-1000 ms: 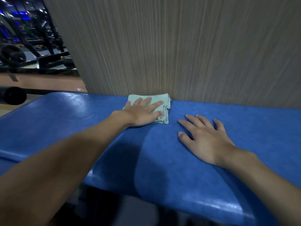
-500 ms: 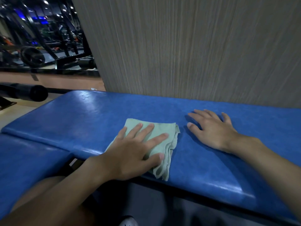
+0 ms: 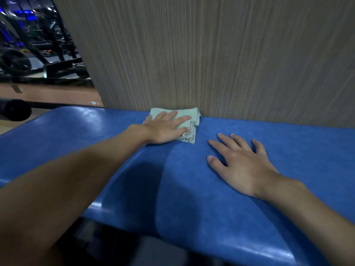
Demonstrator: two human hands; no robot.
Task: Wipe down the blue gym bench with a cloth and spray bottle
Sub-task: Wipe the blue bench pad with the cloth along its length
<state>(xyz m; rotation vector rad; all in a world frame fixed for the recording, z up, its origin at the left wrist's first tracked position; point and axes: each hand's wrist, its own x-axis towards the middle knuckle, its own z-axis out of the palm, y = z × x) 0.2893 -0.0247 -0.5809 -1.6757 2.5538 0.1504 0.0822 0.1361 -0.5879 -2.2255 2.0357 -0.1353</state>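
Blue bench (image 3: 221,189) mid-wipe | green cloth (image 3: 189,120) at far edge, touching wall (image 3: 211,54) | left hand (image 3: 167,127) flat, fingers spread, pressing cloth | right hand (image 3: 240,164) splayed, empty, bracing on pad | next: likely draw cloth toward near edge, keeping pressure | spray bottle unseen

Head view: close, forward-down over bench (image 3: 211,189).

cloth (image 3: 189,123) on bench (image 3: 211,189), far edge | wall (image 3: 211,54) behind

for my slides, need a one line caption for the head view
Left hand presses a green cloth at the blue bench's far edge by the wall; right hand rests flat.
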